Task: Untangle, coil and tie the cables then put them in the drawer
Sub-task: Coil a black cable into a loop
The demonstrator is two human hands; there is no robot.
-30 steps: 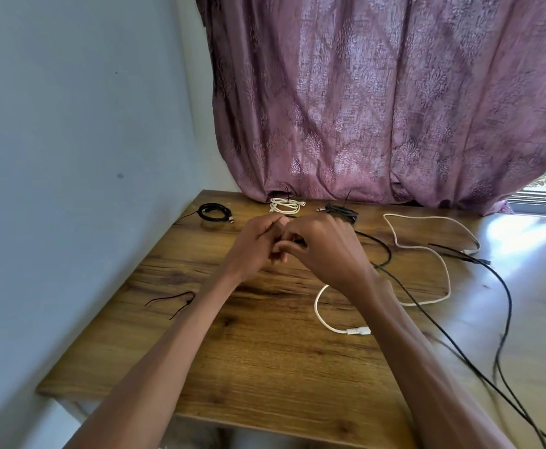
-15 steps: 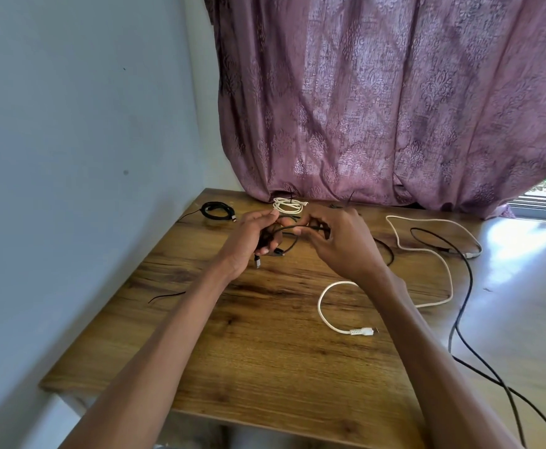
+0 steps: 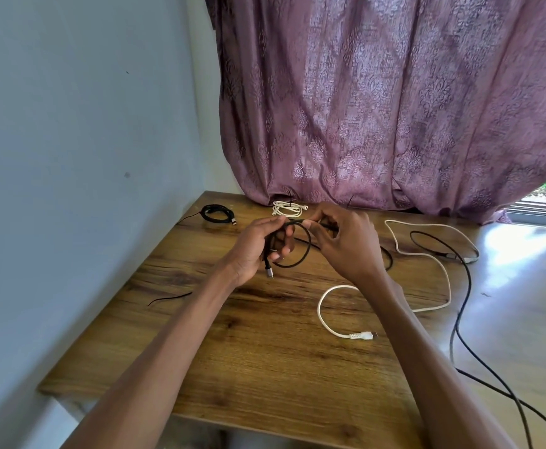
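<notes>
Black cable plug-end down, looped.

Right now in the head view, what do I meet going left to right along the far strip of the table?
Coiled black cable bundle → coiled white cable bundle → left hand gripping a black cable loop → right hand pinching it → loose white cable.

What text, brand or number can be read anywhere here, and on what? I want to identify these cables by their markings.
None: no readable text shows in the head view.
black cable held by the left hand and right hand: no marking visible.
white cable plug: too small to tell.
</notes>
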